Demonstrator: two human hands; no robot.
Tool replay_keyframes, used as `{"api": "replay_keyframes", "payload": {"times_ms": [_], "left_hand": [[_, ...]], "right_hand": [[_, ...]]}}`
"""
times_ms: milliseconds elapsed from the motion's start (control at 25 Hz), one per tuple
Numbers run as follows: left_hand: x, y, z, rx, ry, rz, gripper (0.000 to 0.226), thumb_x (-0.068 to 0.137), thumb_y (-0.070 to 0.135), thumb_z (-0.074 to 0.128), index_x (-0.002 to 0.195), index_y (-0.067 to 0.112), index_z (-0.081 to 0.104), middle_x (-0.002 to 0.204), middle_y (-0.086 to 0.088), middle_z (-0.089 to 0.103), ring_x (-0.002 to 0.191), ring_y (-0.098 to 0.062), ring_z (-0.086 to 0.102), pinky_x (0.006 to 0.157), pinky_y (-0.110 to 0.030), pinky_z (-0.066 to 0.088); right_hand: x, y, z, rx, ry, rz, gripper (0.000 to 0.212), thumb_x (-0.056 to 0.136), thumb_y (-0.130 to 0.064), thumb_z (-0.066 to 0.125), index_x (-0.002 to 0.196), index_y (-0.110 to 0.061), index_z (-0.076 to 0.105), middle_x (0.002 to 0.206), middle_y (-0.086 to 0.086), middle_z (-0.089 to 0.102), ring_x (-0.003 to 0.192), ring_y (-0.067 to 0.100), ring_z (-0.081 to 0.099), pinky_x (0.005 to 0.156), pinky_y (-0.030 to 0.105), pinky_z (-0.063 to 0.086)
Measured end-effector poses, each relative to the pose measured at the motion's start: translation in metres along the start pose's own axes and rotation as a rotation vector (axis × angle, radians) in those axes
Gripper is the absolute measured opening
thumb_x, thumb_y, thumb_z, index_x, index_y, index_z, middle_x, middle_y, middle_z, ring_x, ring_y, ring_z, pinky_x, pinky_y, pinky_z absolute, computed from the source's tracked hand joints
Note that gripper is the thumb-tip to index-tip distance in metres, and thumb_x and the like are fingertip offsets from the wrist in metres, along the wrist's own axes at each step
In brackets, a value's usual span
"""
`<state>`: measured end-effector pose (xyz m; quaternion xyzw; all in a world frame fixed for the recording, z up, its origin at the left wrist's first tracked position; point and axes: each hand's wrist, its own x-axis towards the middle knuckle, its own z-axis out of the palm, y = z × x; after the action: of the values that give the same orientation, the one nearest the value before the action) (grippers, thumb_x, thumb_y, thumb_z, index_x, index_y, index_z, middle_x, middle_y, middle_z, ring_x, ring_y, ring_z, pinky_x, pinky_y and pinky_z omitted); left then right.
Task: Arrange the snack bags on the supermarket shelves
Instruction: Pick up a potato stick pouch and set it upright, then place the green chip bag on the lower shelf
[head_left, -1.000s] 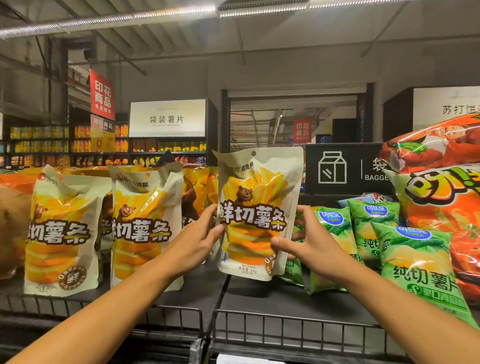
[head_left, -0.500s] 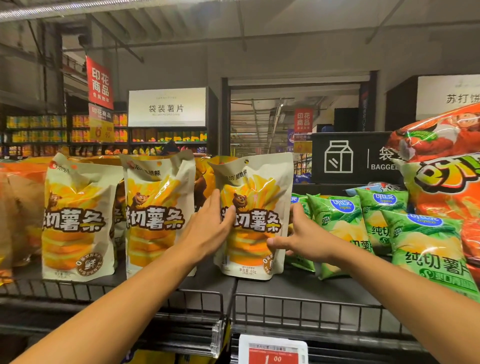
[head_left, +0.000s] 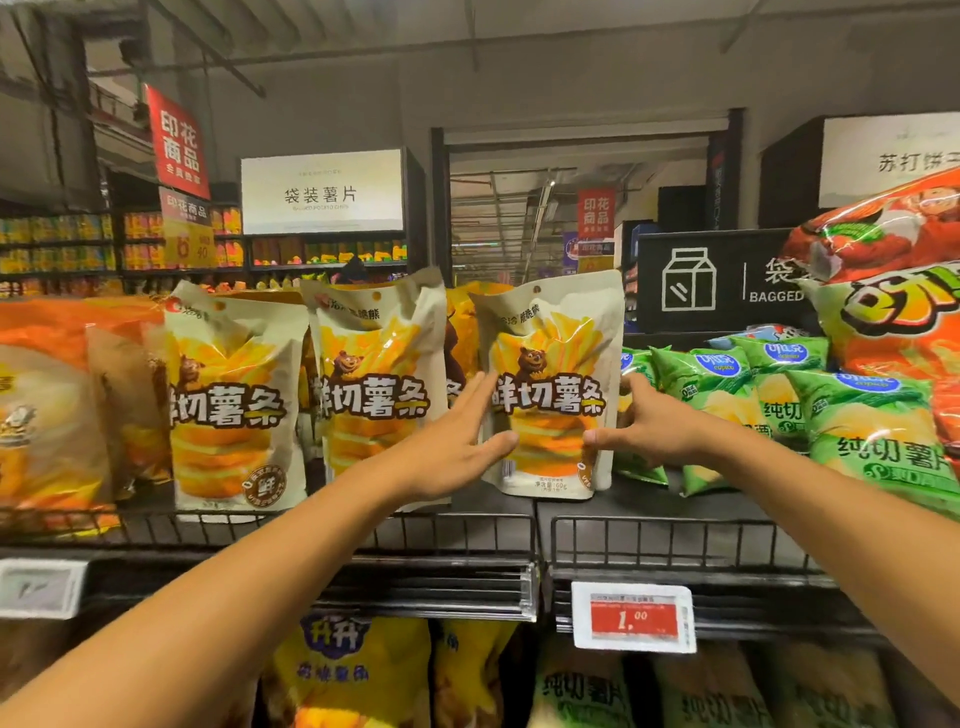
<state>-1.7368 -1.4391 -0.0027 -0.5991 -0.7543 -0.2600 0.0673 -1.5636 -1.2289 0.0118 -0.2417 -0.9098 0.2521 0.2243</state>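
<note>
Snack bag (head_left: 550, 384), the cream one w/ the bear and fries print, is what I'm working on: it stands upright on the upper shelf (head_left: 644, 506), at about 12 o'clock from my hands, base on the shelf board just behind the wire rail (head_left: 675, 543).

Nearest to me, at 6 o'clock, is the price tag (head_left: 634, 617) clipped to the shelf edge, w/ more bags on the shelf below.

Next out, my left hand (head_left: 457, 447) lies flat against the bag's left edge, fingers straight, thumb on the front, not curled round anything. My right hand (head_left: 649, 426) has its thumb on the lower right front and fingers going behind the right edge; looks like a light pinch, but the fingers are hidden so I can't be sure how firm.

At 9 o'clock from the bag stand two matching bags (head_left: 374, 384) in the same row; at 3 o'clock, the green chip bags (head_left: 727, 384), just beside it.

Step in hand, as I judge it: seating and squaring this bag in line. Next move calls for letting go gently, both hands together, so it stays upright and facing front, w/o tipping onto the green ones.
</note>
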Motion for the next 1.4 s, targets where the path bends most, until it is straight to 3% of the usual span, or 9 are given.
{"api": "replay_keyframes", "payload": {"times_ms": [120,240,440,560,760,880,1000,1240,1400], "left_hand": [[-0.017,-0.011,-0.002,-0.056,-0.012,0.031,0.075,0.097,0.056,0.045,0.157,0.031,0.006,0.165,0.006,0.011,0.148,-0.011,0.021,0.119,-0.032,0.022],[-0.027,-0.014,-0.004,-0.072,-0.02,0.047,0.072,0.096,0.053,0.048,0.156,0.027,0.018,0.161,0.005,0.026,0.141,-0.012,0.035,0.112,-0.028,0.03],[-0.042,-0.001,-0.008,-0.028,0.175,0.14,0.045,0.1,0.038,0.049,0.141,0.023,0.048,0.124,0.005,0.064,0.105,-0.009,0.06,0.087,-0.026,0.049],[-0.059,0.007,-0.003,-0.159,0.326,0.171,0.033,0.1,0.026,0.052,0.133,0.018,0.057,0.116,0.005,0.065,0.104,-0.011,0.06,0.084,-0.021,0.048],[-0.124,0.018,0.032,-0.197,0.306,0.218,0.039,0.095,0.037,0.05,0.133,0.029,0.053,0.132,0.019,0.054,0.126,0.011,0.043,0.104,-0.008,0.029],[-0.161,0.028,0.055,-0.248,0.273,0.183,0.046,0.094,0.041,0.048,0.138,0.029,0.05,0.142,0.02,0.048,0.134,0.009,0.037,0.11,-0.009,0.025],[-0.188,0.036,0.072,-0.297,0.24,0.11,0.041,0.095,0.029,0.051,0.136,0.03,0.051,0.141,0.017,0.051,0.133,0.005,0.041,0.11,-0.013,0.029],[-0.234,0.045,0.092,-0.542,0.228,-0.14,0.032,0.091,0.021,0.053,0.121,0.02,0.061,0.124,0.007,0.066,0.118,-0.005,0.059,0.101,-0.022,0.046],[-0.259,0.046,0.111,-0.67,0.231,-0.27,0.021,0.096,0.002,0.057,0.112,0.012,0.066,0.11,-0.002,0.073,0.105,-0.01,0.067,0.09,-0.02,0.051]], "right_hand": [[-0.015,-0.006,0.009,-0.017,0.001,0.022,0.079,0.086,-0.042,0.076,0.142,-0.014,0.029,0.129,0.008,0.062,0.105,0.02,0.059,0.086,0.03,0.046],[-0.035,-0.013,0.017,-0.071,0.014,0.021,0.078,0.088,-0.047,0.071,0.145,-0.015,0.029,0.136,0.01,0.059,0.105,0.02,0.056,0.088,0.029,0.04],[-0.071,-0.022,0.021,-0.127,0.188,-0.066,0.062,0.093,-0.047,0.065,0.143,-0.017,0.042,0.134,0.006,0.061,0.113,0.023,0.062,0.098,0.037,0.048],[-0.096,-0.021,0.025,-0.043,0.337,-0.178,0.037,0.096,-0.039,0.062,0.127,-0.018,0.061,0.124,-0.002,0.067,0.11,0.013,0.062,0.099,0.039,0.05],[-0.142,-0.002,0.044,0.033,0.419,-0.31,0.021,0.097,-0.029,0.062,0.117,-0.025,0.068,0.104,-0.027,0.06,0.095,-0.02,0.051,0.084,0.004,0.035],[-0.164,0.011,0.051,0.088,0.435,-0.333,0.024,0.097,-0.025,0.063,0.121,-0.027,0.066,0.126,-0.012,0.061,0.121,-0.003,0.051,0.105,0.021,0.036],[-0.182,0.019,0.059,0.145,0.439,-0.358,0.025,0.098,-0.026,0.061,0.123,-0.029,0.064,0.132,-0.011,0.057,0.13,0.003,0.047,0.107,0.016,0.031],[-0.222,0.029,0.094,0.268,0.509,-0.511,0.019,0.095,-0.016,0.057,0.11,-0.013,0.068,0.107,-0.008,0.065,0.102,0.003,0.058,0.093,0.017,0.044],[-0.244,0.045,0.136,0.397,0.36,-0.455,0.019,0.093,-0.023,0.054,0.103,-0.017,0.069,0.1,-0.013,0.067,0.093,0.003,0.062,0.082,0.017,0.047]]}}
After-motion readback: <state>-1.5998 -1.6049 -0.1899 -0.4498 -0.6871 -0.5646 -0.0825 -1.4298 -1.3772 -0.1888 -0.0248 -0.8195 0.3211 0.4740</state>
